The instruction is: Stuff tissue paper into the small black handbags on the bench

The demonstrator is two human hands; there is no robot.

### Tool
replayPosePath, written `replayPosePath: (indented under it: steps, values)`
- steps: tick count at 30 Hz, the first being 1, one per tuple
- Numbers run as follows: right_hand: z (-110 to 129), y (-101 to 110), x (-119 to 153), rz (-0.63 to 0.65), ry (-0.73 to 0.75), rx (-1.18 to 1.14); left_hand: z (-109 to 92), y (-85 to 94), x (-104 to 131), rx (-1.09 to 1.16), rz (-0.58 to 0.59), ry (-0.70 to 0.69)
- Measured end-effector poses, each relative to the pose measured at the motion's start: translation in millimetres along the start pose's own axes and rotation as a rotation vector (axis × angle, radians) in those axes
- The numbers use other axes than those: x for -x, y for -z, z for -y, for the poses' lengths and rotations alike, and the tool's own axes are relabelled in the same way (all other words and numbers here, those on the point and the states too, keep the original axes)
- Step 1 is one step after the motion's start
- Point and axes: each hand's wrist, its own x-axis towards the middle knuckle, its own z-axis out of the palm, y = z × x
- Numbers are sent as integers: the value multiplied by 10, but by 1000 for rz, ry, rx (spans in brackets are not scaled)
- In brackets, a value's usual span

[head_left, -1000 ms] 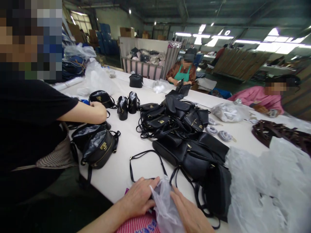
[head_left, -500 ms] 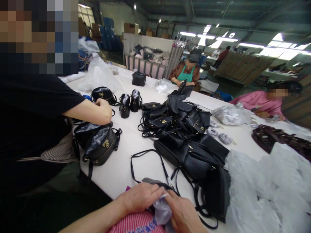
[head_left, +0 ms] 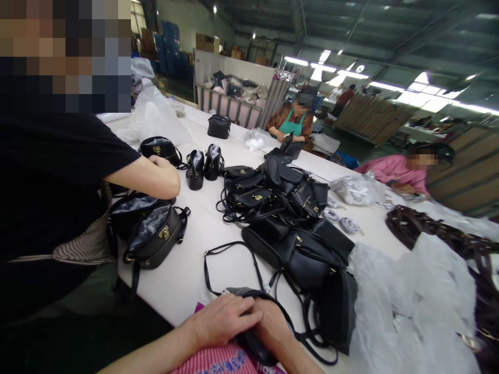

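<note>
A black handbag (head_left: 259,350) rests against my body at the table's near edge, with its thin strap (head_left: 205,270) looped out on the table. My left hand (head_left: 224,318) lies over the bag's top, fingers bent around its rim. My right hand (head_left: 273,323) reaches in at the bag's opening; its fingertips are hidden under my left fingers and the bag. Just beyond lies a pile of flat black bags (head_left: 307,254) with tangled straps. Red striped cloth (head_left: 210,361) with blue print shows below my hands.
At left a co-worker's arm (head_left: 150,176) reaches over plastic-stuffed black bags (head_left: 156,236). Crumpled clear plastic (head_left: 413,301) covers the right side, beside dark brown straps (head_left: 409,228). Coiled straps (head_left: 350,225) lie near the pile. Two people sit across the white table (head_left: 175,291).
The clear plastic that showed between my hands is out of sight. My right hand has moved up and in at the bag's opening. The view has turned slightly right.
</note>
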Motion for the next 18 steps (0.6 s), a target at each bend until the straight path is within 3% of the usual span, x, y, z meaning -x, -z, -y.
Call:
replayPosePath:
  steps: [3,5,9,13,18]
  values:
    - [-81,114,246,6,16,-6,-9,21,2,-32,-59,-23]
    - [-147,117,462,-64,-12,-14,-3,14,15,-50,-94,-11]
    - [-211,-51,754,-202,-247,-39,28,-59,39,-97,-101,-24]
    - [-79,-152,689,-245,-396,25,36,-116,13,-96,-68,-82]
    - [131,71,449,-155,-520,-43,32,-107,-86,-125,-35,-115]
